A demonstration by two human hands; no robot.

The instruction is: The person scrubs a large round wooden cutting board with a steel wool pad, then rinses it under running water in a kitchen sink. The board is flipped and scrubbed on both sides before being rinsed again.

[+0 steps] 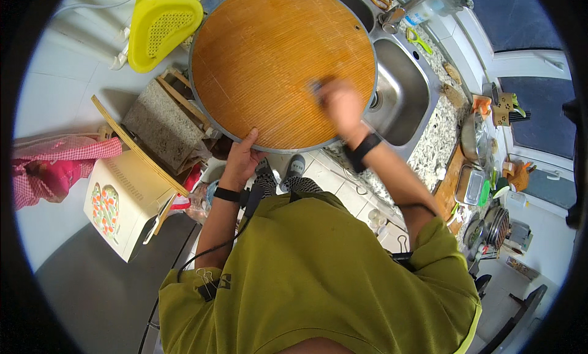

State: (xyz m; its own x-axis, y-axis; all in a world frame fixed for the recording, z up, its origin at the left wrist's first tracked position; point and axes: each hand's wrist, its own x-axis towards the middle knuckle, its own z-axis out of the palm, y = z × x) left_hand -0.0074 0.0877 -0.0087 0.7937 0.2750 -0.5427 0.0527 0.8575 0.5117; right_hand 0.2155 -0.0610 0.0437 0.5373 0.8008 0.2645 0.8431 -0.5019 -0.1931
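Note:
A large round board (275, 64) with an orange-brown ribbed face and a grey rim lies tilted over part of the steel sink (404, 87). My left hand (243, 161) grips its near rim, with the thumb on top. Over the right part of the board, my right hand (342, 105) is blurred by motion and closed on a small dark object (316, 86) against the ribbed face; what it is cannot be told. Both wrists wear black bands.
A yellow-green strainer basket (158, 32) is at the upper left. Beyond the sink are a faucet (390, 20) and a green peeler (419, 40). Dishes and a wooden cutting board (450, 184) crowd the granite counter (413, 170) at right. A cream appliance (124, 197) stands left.

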